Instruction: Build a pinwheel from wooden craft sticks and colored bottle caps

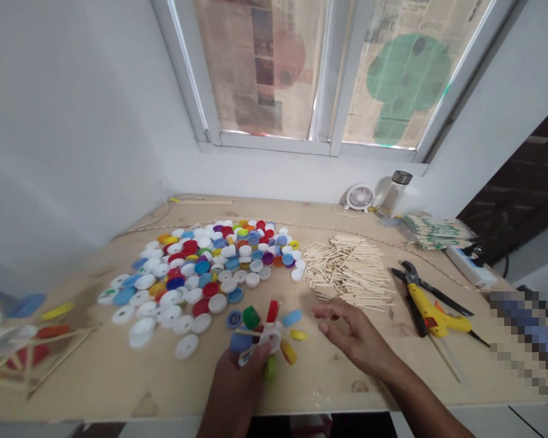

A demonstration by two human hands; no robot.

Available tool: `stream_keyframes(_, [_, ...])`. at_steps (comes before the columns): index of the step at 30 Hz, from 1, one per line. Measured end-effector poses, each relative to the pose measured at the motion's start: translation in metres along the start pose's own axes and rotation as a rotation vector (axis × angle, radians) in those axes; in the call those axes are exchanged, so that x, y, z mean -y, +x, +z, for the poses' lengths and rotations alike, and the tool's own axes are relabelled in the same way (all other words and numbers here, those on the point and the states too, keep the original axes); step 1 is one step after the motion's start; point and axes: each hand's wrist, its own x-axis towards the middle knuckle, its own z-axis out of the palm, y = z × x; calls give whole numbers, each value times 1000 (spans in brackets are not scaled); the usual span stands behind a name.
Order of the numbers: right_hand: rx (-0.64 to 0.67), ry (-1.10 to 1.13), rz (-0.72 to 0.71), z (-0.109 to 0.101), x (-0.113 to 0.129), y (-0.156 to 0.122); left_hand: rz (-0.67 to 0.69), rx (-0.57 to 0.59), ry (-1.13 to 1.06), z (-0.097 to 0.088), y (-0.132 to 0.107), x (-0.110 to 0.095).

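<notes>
My left hand [240,383] is closed on a wheel of bottle caps [271,339] near the table's front edge. The wheel has a white cap in its middle and red, green, blue, yellow and lime caps set around it. A thin wooden stick [246,332] juts from its left side. To the right, my right hand [354,337] hovers with thumb and fingers apart and nothing between them. Just beyond it lies a heap of short wooden sticks [354,267]. A loose blue cap [234,319] rests behind the wheel.
A broad pile of coloured bottle caps [196,267] covers the left-centre. At right lie a yellow glue gun [433,316], black-handled cutters [420,283] and a power strip [470,266]. A small fan [360,197] and glass bottle [394,193] stand behind. Another cap-and-stick piece [27,350] sits far left.
</notes>
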Motion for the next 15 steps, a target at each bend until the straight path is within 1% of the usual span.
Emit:
stream_keyframes(2, [-2,29,26,3,0,-3,-75,47,-132,2,-2,-3])
stream_keyframes(5, [12,73,43,5,2,-6,-120,112,-285,6,-7,-7])
stream_keyframes(9, [30,113,71,9,3,-8,-171,197,-361,6,-8,-2])
stream_keyframes(12, [18,116,83,11,5,-8,-165,260,-421,2,-4,6])
stream_keyframes(15, [15,122,91,13,6,-9,-164,274,-422,0,-3,8])
